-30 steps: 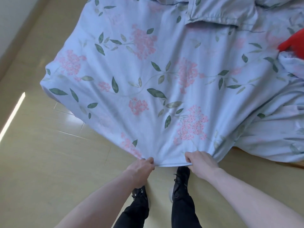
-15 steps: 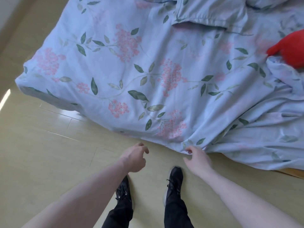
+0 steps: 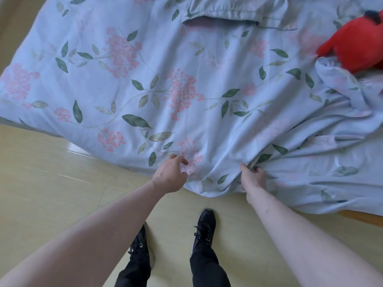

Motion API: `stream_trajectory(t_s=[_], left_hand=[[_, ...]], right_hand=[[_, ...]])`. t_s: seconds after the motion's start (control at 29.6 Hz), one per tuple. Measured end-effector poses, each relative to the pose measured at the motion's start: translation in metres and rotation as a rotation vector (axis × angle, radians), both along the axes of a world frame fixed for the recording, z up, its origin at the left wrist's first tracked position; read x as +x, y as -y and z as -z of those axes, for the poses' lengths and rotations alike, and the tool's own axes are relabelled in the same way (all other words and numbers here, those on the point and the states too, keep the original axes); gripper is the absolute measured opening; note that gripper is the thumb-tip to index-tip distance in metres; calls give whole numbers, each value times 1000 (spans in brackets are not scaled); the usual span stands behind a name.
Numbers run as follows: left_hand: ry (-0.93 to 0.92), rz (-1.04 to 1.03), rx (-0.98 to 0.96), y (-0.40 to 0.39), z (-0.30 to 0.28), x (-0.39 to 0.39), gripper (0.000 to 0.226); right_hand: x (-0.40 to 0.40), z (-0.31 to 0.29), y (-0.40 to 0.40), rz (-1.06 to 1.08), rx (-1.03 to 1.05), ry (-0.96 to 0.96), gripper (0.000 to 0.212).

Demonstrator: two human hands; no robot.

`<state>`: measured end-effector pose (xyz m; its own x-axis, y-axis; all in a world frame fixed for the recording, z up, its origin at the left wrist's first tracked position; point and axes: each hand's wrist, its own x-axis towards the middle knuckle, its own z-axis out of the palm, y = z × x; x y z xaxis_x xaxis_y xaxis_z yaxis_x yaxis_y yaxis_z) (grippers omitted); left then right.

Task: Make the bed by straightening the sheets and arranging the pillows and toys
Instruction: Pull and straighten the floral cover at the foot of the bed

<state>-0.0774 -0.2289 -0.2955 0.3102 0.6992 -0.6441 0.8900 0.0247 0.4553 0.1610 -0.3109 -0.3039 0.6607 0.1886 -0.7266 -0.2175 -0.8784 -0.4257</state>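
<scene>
Biggest thing first: the floral sheet [image 3: 186, 79] now lies down across the bed, w/ its near edge draped over the side toward the floor [image 3: 51, 183]. A sec ago you had that edge lifted and stretched taut in both hands; half a sec ago you'd let go. So the left part looks spread fairly flat, but the right side is bunched in folds, so straightening prob isn't done.

Pillow [image 3: 238, 9] sits at the top edge, partly out of view, not yet arranged. Red plush toy [image 3: 356, 44] lies far right on the rumpled part, well apart from your hands.

Your right hand [image 3: 253, 178] has re-gripped: fingers curled into a fold at the sheet's edge. Your left hand [image 3: 170, 175] is loosely open, fingertips touching the fabric, holding nothing.

Containers: none in view.
</scene>
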Motion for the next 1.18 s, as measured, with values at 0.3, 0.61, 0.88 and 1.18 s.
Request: stream_trajectory(t_s=[0.3,0.61,0.88,1.18], left_hand=[[116,51,45,35,-14,71,47],[135,-1,196,44,-22,87,20],[-34,320,51,76,-17,65,33],[-192,547,-312,121,-7,23,46]], right_hand=[[22,-47,4,-295,323,-25,35],[55,-96,58,-395,358,18,40],[76,-70,174,-388,79,159,37],[106,-42,205,-580,-441,-62,48]])
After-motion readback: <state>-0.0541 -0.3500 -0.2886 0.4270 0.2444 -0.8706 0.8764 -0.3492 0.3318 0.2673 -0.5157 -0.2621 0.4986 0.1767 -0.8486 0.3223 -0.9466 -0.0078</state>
